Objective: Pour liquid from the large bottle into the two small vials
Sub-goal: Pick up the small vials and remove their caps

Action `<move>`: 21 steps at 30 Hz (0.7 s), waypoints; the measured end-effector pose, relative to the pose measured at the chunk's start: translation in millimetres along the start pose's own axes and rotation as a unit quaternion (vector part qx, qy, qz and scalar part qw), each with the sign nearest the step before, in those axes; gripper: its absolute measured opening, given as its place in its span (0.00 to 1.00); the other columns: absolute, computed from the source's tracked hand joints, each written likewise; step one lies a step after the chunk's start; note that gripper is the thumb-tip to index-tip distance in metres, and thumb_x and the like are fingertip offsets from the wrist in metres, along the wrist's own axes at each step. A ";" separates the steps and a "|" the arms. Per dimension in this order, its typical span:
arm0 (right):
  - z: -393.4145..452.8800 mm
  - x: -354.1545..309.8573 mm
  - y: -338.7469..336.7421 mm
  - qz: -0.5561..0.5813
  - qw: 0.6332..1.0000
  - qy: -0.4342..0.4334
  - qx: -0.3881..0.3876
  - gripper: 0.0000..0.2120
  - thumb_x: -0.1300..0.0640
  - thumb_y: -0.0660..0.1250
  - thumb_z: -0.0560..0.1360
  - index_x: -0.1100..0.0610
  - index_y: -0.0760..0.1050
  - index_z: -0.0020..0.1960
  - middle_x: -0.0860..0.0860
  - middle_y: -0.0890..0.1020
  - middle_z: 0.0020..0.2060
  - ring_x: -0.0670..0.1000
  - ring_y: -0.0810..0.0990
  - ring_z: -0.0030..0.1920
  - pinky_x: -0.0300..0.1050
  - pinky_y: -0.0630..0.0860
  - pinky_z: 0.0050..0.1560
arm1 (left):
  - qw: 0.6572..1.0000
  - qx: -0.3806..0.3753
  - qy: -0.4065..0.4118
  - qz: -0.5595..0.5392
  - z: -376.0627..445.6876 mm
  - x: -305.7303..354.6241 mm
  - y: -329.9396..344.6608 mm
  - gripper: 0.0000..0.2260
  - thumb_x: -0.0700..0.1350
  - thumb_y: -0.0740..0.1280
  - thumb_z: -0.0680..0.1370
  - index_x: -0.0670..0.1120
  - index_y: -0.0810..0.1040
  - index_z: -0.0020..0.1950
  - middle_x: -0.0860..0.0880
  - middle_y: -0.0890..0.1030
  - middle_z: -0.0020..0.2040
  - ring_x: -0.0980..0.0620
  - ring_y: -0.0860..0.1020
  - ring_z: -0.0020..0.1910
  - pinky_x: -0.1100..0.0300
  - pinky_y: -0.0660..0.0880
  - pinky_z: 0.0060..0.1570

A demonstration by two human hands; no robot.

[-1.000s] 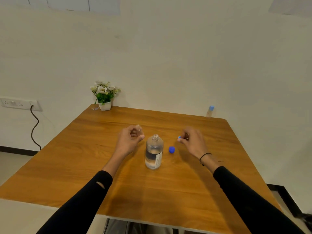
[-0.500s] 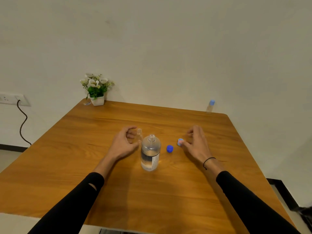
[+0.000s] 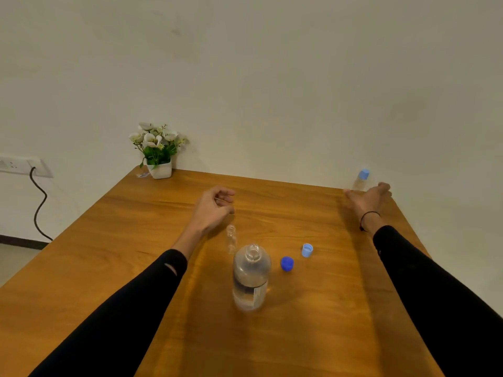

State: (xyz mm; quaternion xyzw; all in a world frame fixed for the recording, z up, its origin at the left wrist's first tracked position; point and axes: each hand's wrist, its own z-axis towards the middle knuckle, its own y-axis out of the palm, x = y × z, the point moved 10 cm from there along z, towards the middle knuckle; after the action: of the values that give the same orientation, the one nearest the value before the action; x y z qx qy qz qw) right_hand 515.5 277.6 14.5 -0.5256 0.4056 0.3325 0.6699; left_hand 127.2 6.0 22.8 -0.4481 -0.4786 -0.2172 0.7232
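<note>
The large clear bottle stands uncapped and upright in the middle of the wooden table, partly filled with clear liquid. Just behind it to the left stands a small open vial. My left hand hovers past that vial, fingers loosely curled, holding nothing. A dark blue cap and a light blue cap lie right of the bottle. A second small vial with a light blue cap stands at the far right corner. My right hand is stretched out next to it, fingers apart, not gripping it.
A white pot with white flowers sits at the table's far left corner against the wall. A wall socket with a black cable is on the left. The table's right edge runs close beside my right forearm.
My left hand let go of the open vial and moved away beyond it. My right hand left the light blue cap on the table and reached out to the far right vial.
</note>
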 end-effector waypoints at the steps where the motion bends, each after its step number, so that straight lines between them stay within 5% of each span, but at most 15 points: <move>1: 11.7 6.0 2.0 -0.009 1.000 0.013 0.009 0.45 0.54 0.81 0.71 0.60 0.57 0.76 0.60 0.64 0.73 0.63 0.70 0.70 0.57 0.74 0.69 | 1.000 -0.003 0.000 -0.002 9.5 0.9 3.9 0.19 0.35 0.75 0.75 0.47 0.80 0.64 0.50 0.82 0.57 0.52 0.82 0.55 0.59 0.81 0.53; 5: 48.4 26.1 15.9 -0.041 0.998 0.036 0.028 0.40 0.52 0.81 0.71 0.59 0.60 0.72 0.61 0.68 0.68 0.64 0.75 0.64 0.63 0.81 0.60 | 1.000 -0.003 0.012 0.001 39.3 2.1 19.0 0.17 0.37 0.76 0.76 0.47 0.81 0.63 0.49 0.83 0.55 0.52 0.83 0.53 0.62 0.80 0.50; 13: 70.0 20.6 30.2 -0.052 0.997 -0.001 0.048 0.14 0.50 0.69 0.80 0.58 0.70 0.56 0.53 0.77 0.47 0.64 0.85 0.41 0.60 0.85 0.41 | 0.999 -0.017 0.041 0.004 54.7 4.8 40.5 0.12 0.42 0.75 0.79 0.51 0.83 0.61 0.52 0.84 0.54 0.55 0.83 0.52 0.63 0.82 0.50; 18: -0.1 -26.6 23.2 0.050 0.996 -0.068 -0.020 0.13 0.56 0.73 0.77 0.62 0.74 0.56 0.55 0.79 0.48 0.61 0.84 0.43 0.36 0.78 0.26 | 0.995 -0.054 0.083 -0.015 32.8 45.0 41.9 0.12 0.46 0.74 0.80 0.49 0.82 0.64 0.53 0.85 0.55 0.58 0.83 0.53 0.63 0.81 0.53; 21: -64.0 -73.4 27.0 0.110 0.981 -0.121 -0.102 0.13 0.54 0.75 0.77 0.60 0.76 0.54 0.56 0.82 0.49 0.58 0.85 0.38 0.42 0.82 0.31 | 0.988 -0.091 0.107 -0.057 13.3 80.4 43.5 0.16 0.49 0.74 0.81 0.50 0.81 0.68 0.52 0.84 0.59 0.57 0.83 0.58 0.56 0.84 0.56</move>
State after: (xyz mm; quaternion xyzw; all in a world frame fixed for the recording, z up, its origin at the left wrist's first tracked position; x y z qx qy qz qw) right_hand 446.5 220.0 60.7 -0.4995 0.3407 0.5048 0.6162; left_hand 188.9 48.5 76.8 -0.4580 -0.4013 -0.3470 0.7132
